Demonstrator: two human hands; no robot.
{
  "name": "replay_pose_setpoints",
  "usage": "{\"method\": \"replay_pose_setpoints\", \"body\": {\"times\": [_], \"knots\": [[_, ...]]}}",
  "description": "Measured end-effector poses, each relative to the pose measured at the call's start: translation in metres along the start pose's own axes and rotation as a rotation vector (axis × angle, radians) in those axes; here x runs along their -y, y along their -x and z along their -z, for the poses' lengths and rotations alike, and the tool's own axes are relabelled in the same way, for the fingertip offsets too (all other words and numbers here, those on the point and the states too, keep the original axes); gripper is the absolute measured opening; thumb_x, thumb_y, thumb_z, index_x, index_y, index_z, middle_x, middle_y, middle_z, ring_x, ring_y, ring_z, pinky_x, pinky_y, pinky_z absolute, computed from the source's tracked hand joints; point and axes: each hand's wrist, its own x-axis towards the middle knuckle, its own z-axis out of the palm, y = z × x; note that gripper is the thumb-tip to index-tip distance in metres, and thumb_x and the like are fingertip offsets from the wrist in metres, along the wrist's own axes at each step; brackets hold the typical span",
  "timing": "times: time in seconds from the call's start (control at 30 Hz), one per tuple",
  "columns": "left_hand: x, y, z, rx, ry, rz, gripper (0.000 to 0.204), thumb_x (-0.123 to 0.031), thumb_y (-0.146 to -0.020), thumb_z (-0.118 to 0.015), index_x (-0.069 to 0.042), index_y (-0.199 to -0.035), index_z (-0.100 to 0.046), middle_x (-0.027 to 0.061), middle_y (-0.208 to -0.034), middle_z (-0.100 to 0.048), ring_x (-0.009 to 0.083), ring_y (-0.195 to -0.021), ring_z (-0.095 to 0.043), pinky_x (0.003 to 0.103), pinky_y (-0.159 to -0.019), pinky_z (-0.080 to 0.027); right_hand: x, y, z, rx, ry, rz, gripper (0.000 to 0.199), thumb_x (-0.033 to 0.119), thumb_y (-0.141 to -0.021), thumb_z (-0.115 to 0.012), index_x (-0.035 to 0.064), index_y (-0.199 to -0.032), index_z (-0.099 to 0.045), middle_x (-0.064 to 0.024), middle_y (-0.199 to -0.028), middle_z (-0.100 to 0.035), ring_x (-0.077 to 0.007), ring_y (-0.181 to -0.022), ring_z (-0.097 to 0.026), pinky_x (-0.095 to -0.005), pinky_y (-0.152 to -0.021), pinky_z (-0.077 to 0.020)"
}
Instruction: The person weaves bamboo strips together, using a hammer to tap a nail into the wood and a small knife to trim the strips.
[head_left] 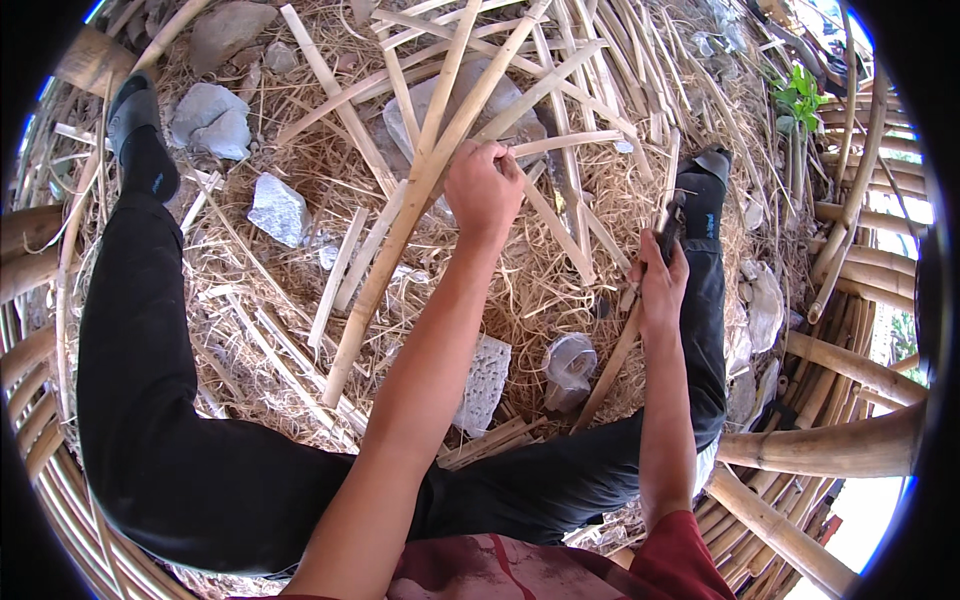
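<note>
My left hand [486, 192] is closed, its thumb and fingers pinched on a thin bamboo strip [570, 142] that points to the right. Just beside that fist, a long split bamboo pole [385, 265] slants across the ground. My right hand [660, 284] is wrapped around a dark tool [671, 230] near my right shin; its exact kind is hard to make out. Another bamboo slat [612, 365] runs beneath the right hand, and whether the fingers touch it is unclear. More cut bamboo strips [345, 110] lie crossed beyond the left hand.
Straw-like shavings cover the ground between my legs. Pale stones [278, 210] lie at the left, with a pitted grey block [483, 385] and a clear plastic cup [569, 368] nearer me. Bamboo rails [830, 443] stand at the right, near a green plant [800, 98].
</note>
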Motion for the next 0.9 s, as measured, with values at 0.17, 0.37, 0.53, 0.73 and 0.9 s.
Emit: {"method": "replay_pose_setpoints", "body": {"times": [0.17,0.37,0.53,0.73,0.9], "knots": [[0.002,0.001,0.004,-0.001,0.007,0.017,0.003,-0.011,-0.082,-0.076,-0.01,-0.084,-0.075,0.0107,-0.087,-0.067,0.0355,-0.077,-0.068,0.047,-0.067,-0.054,0.036,0.002,-0.063,0.273,0.53,0.374,0.032,0.026,-0.101,-0.067,-0.0034,-0.112,-0.064,-0.0091,-0.074,-0.059,-0.0187,-0.061,-0.054,-0.0377,-0.059,-0.0433],[-0.003,0.004,0.002,-0.028,0.036,0.035,0.008,-0.011,-0.082,-0.08,-0.006,-0.086,-0.075,0.0105,-0.089,-0.071,0.0325,-0.08,-0.071,0.043,-0.074,-0.055,0.045,-0.013,-0.106,0.359,0.588,0.297,0.031,0.029,-0.104,-0.06,-0.0027,-0.105,-0.061,-0.021,-0.075,-0.066,-0.0382,-0.067,-0.067,-0.0473,-0.063,-0.0481],[-0.002,0.006,0.001,-0.015,0.017,0.033,0.007,-0.012,-0.083,-0.077,-0.008,-0.088,-0.076,0.0087,-0.095,-0.07,0.0346,-0.082,-0.071,0.046,-0.073,-0.057,0.063,0.003,-0.11,0.287,0.594,0.546,0.033,0.03,-0.106,-0.06,-0.0026,-0.105,-0.06,-0.0237,-0.073,-0.066,-0.044,-0.067,-0.068,-0.0507,-0.062,-0.0486],[-0.003,0.004,0.003,-0.004,-0.009,0.055,0.005,-0.011,-0.083,-0.076,-0.008,-0.088,-0.075,0.0091,-0.093,-0.069,0.0352,-0.079,-0.07,0.047,-0.072,-0.057,0.062,-0.008,-0.113,0.348,0.611,0.546,0.031,0.028,-0.106,-0.058,-0.0027,-0.103,-0.06,-0.0251,-0.072,-0.066,-0.0483,-0.069,-0.068,-0.0533,-0.061,-0.0494],[0.0,0.005,0.0,-0.038,0.041,0.049,0.005,-0.011,-0.084,-0.076,-0.008,-0.088,-0.075,0.0097,-0.093,-0.069,0.0361,-0.079,-0.07,0.047,-0.072,-0.057,0.05,-0.016,-0.113,0.407,0.846,0.616,0.03,0.029,-0.107,-0.056,-0.0015,-0.106,-0.059,-0.0271,-0.075,-0.067,-0.0502,-0.069,-0.067,-0.0551,-0.062,-0.0494]]}}
